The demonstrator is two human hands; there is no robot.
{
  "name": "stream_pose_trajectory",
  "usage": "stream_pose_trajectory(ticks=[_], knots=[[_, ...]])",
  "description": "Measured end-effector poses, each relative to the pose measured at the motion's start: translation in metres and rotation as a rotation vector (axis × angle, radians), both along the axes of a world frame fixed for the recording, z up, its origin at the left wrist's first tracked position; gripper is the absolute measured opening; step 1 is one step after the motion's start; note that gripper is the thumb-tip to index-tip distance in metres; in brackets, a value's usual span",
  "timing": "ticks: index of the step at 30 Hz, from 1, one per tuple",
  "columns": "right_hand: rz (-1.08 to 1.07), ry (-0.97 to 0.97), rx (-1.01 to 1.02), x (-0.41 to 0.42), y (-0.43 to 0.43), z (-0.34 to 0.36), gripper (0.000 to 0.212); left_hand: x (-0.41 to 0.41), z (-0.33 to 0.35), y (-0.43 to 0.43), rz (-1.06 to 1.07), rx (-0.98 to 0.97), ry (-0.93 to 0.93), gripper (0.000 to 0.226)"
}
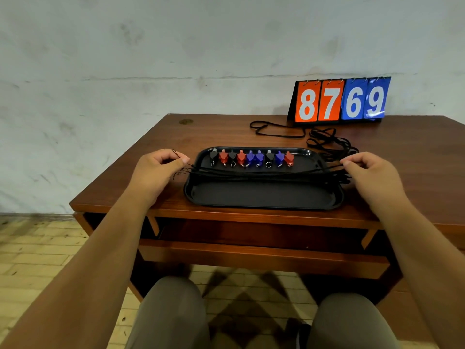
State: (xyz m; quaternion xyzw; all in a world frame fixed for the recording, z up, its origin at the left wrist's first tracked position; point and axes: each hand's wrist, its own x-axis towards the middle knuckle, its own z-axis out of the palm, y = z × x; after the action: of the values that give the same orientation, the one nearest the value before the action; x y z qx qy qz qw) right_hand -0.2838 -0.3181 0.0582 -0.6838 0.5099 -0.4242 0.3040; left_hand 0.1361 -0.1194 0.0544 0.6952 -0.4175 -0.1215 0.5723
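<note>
A bundle of thin black cords [264,172] is stretched lengthwise across a shallow black plastic tray [264,206], roughly along its middle, with the ends hanging over the tray's short sides. At the left end the thin looped tips of the cords are pinched between the curled thumb and forefinger of the left hand [158,170], which is held just beside the tray's left rim, above the tabletop. At the right end the cords are gripped by the right hand [370,170], its fingers curled and its fingertips closed on the strands just past the tray's right rim; whether the whole bundle or only some strands are caught there cannot be told, as the strands blur together. Behind the cords, along the far side of the tray, a row of nine small plastic whistles [251,157] in black, red and blue is laid side by side, metal rings toward the person. The tray is set on a dark brown wooden table [226,129], near its front edge. Behind the tray's right end a loose tangle of further black cords [327,142] is spread on the wood. At the table's back edge a flip scoreboard with orange and blue cards [339,100] is stood against the wall, and 8769 is shown on it.
</note>
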Motion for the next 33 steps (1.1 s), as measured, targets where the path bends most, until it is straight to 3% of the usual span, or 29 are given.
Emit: stream_pose_trajectory(ticks=[33], knots=[[0.043,0.024,0.071,0.0009,-0.0054,0.0009,0.024,-0.0019,0.0008,-0.0056,0.117,0.123,-0.034,0.02]])
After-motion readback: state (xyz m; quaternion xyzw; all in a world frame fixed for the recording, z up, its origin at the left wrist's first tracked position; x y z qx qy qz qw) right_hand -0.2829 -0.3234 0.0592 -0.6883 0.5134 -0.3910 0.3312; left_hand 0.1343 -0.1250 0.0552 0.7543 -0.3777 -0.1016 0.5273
